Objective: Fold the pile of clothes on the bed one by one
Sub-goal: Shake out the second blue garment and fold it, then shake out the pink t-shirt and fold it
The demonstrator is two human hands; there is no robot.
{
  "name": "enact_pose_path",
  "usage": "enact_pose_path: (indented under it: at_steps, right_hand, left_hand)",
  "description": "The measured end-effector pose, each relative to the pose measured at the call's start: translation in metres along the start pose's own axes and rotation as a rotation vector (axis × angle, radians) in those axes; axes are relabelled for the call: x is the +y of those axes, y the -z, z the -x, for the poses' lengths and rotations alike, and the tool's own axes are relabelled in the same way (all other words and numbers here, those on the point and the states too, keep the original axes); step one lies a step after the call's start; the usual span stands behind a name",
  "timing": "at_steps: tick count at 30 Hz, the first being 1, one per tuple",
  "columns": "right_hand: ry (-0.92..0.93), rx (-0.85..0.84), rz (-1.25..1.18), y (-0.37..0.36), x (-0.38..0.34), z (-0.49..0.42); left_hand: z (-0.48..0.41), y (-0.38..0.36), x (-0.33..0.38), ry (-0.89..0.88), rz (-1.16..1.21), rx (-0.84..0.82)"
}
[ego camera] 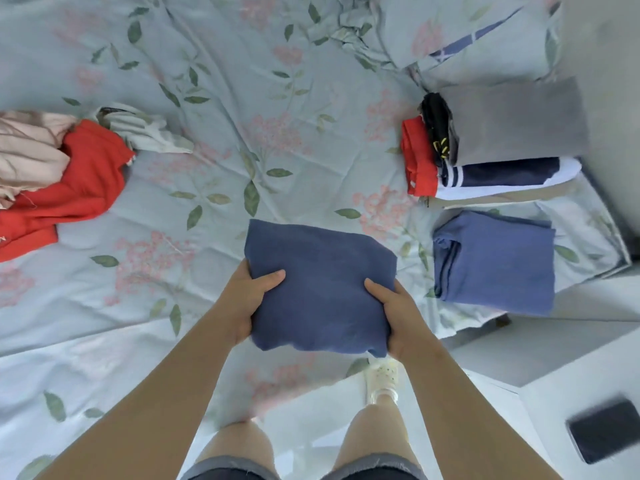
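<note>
Navy garment [322,289], folded to a rough rectangle, was held level just above the bed [207,81]; left hand [242,299] gripped its left edge, right hand [398,317] its right. Unfolded pile [83,181] lay far left: red and pink pieces crumpled together, a pale one behind, possibly striped. Folded stack [519,123], grey on top, sat far right, with a folded blue piece [498,261] just beside it, nearer the person.

Reference: held blue cloth [320,289]. Beyond it and to its left is open bedsheet [242,116], a wide lane. Far left: unfolded pile [69,181] blocks. Just right: folded blue garment [495,261], narrow gap. Right and beyond: folded stack [491,143]. Far beyond, rightward: crumpled bedding [346,26]. Nearer, right: phone [604,431] on white ledge [540,403].
</note>
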State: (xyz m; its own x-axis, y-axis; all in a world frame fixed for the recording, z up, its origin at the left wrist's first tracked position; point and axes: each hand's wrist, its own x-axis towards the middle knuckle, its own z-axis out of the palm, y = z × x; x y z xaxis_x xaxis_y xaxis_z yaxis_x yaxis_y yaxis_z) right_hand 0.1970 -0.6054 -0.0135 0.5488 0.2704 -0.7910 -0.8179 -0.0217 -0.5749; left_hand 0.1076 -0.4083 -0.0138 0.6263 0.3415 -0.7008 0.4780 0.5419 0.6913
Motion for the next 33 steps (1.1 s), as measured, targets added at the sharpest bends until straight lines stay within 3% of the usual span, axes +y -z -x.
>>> enact_pose_path:
  at_steps: [12, 17, 21, 24, 33]
  right_hand:
    - [0.178, 0.228, 0.091, 0.244, -0.123, -0.005]
    - [0.239, 0.294, 0.22, 0.301, -0.151, -0.02]
    - [0.212, 0.349, 0.39, 0.309, -0.154, -0.028]
    - [0.187, 0.361, 0.516, 0.294, -0.145, -0.033]
    - [0.236, 0.067, 1.003, 0.155, -0.127, -0.03]
  left_hand:
    - [-0.03, -0.273, -0.043, -0.001, -0.044, -0.113]
    - [-0.054, -0.335, -0.046, -0.11, -0.294, -0.045]
    - [-0.062, -0.329, -0.053, -0.034, -0.696, 0.135]
    - [-0.059, -0.307, -0.055, 0.019, -0.916, 0.135]
    - [-0.013, -0.211, -0.013, -0.087, -1.198, 0.228]
